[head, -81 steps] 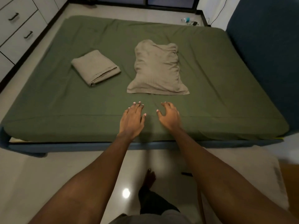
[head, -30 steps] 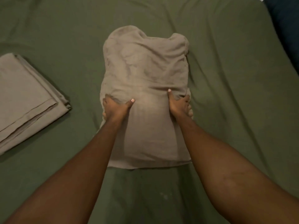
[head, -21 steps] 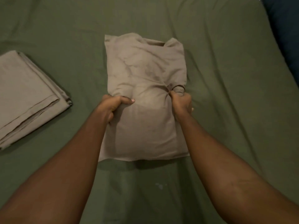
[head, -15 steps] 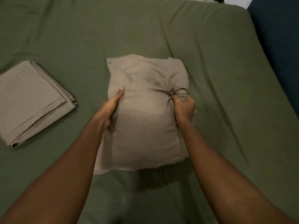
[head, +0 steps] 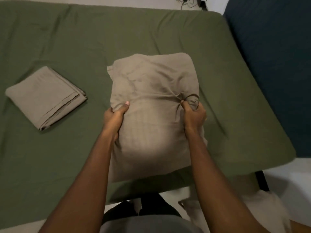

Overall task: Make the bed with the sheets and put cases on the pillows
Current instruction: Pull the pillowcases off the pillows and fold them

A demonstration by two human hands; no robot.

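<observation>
A beige cased pillow sits partly raised above the green fitted sheet of the bed, its near end lifted toward me. My left hand grips the pillow's left side, thumb on top. My right hand is clenched on bunched case fabric at the pillow's right side. A folded beige sheet lies flat on the bed to the left, apart from both hands.
A dark blue headboard stands along the bed's right side. Cables lie on the floor beyond the bed's far edge. A pale rug covers the floor at my right. My legs are by the bed's near edge.
Both hands went from resting flat on the sheet to gripping the pillow's sides. The pillow has been pulled toward the near edge and its near end raised.
</observation>
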